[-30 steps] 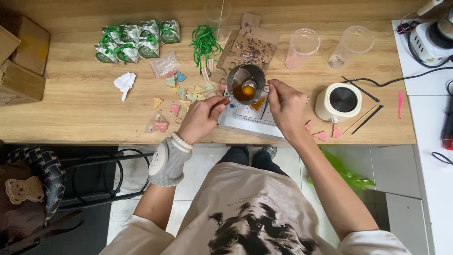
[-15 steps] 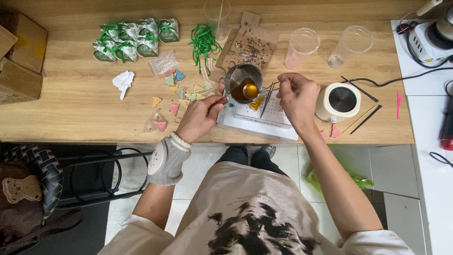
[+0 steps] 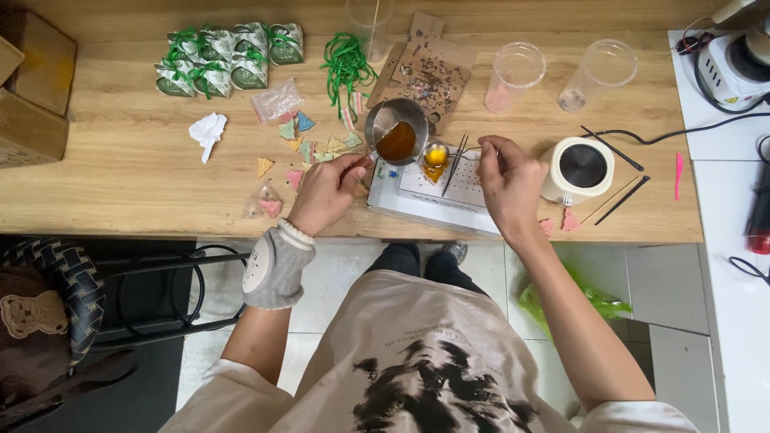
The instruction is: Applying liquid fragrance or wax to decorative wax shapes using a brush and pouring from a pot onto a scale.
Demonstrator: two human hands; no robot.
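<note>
wooden table [image 3: 120, 176], bare grain at its left, front edge just under both wrists. white flat tray [image 3: 417, 200] overhangs that edge. left hand [image 3: 325, 192] grips a round steel pouring cup [image 3: 397, 132] of amber liquid; right hand [image 3: 509, 180] pinches thin tweezers [image 3: 457, 160].

Green-ribboned packets [image 3: 228, 58] top left, clear bag [image 3: 277, 100] beside, boxes [image 3: 32, 80] left edge.

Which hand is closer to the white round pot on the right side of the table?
Right. The right hand sits just left of the pot, nearly touching it. The left hand is far left, holding the metal cup.
</note>
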